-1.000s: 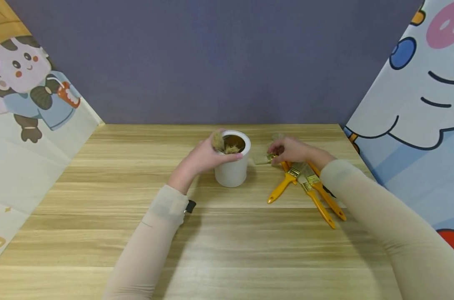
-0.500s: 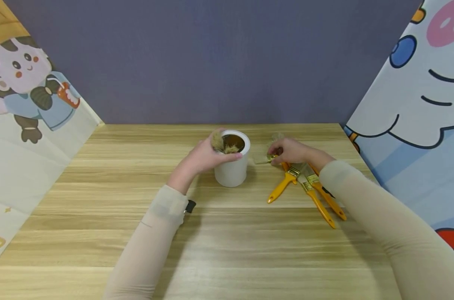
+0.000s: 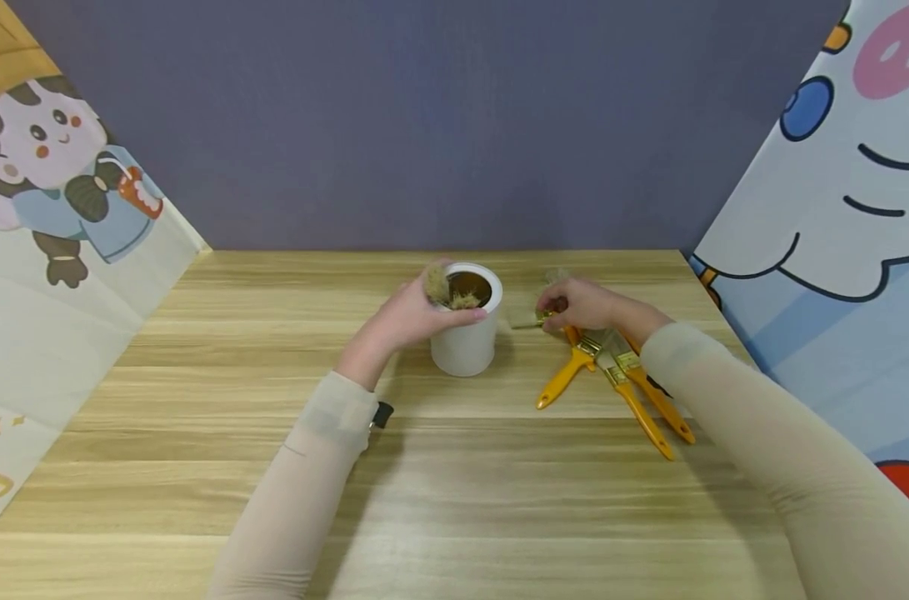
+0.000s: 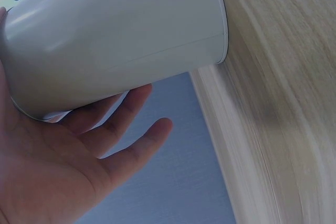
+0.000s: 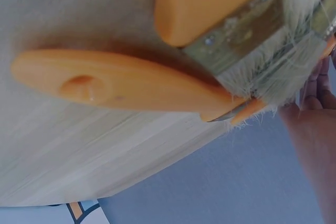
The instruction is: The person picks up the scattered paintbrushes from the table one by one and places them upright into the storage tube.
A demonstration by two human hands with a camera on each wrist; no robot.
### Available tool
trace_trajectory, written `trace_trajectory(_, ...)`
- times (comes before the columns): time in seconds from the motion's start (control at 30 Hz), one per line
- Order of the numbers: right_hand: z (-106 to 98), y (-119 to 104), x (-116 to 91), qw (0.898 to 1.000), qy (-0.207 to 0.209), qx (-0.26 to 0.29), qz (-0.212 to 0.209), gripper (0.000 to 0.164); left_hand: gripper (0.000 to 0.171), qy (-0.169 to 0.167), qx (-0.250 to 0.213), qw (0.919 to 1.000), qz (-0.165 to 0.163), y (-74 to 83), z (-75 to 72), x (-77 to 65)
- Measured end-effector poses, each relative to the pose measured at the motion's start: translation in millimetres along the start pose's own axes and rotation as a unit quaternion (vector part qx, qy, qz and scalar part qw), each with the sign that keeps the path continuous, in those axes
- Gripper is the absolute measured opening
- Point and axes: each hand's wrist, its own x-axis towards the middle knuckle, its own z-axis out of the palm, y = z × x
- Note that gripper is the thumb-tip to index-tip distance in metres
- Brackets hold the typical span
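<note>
Pinching a brush near its metal collar, right hand is holding thumb and fingers nearly together, right of frame centre. Brush is lying at the grip's left, long axis running roughly level, bristles pointing at the white can, near but not touching. Left hand is gripping the can's top, thumb lying along the near side, other fingers spreading behind.

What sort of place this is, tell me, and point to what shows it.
Probably a staged work booth: a wood-grain tabletop closed in by a plain dark panel behind and cartoon-printed sheets on either side.
</note>
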Motion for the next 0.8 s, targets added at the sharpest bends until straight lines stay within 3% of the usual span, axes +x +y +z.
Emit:
trace_trajectory(0.23, -12.1, -5.9, -2.8, 1.0, 0.011, 0.014, 0.012, 0.037, 0.115, -0.007, 0.006, 0.9999, -0.006, -0.4, -0.7, 0.3)
trace_trajectory(0.6, -39.3, -18.1, -5.7, 0.998, 0.064, 0.007, 0.013, 0.041, 0.114, -0.001, 0.016, 0.9999, 0.003, -1.3, -0.7, 0.3)
trace_trajectory(0.8, -56.2, -31.3, -14.0, 0.993, 0.115, 0.017, 0.0, 0.036, 0.114, -0.003, 0.015, 0.9999, 0.003, -1.2, 0.4, 0.3)
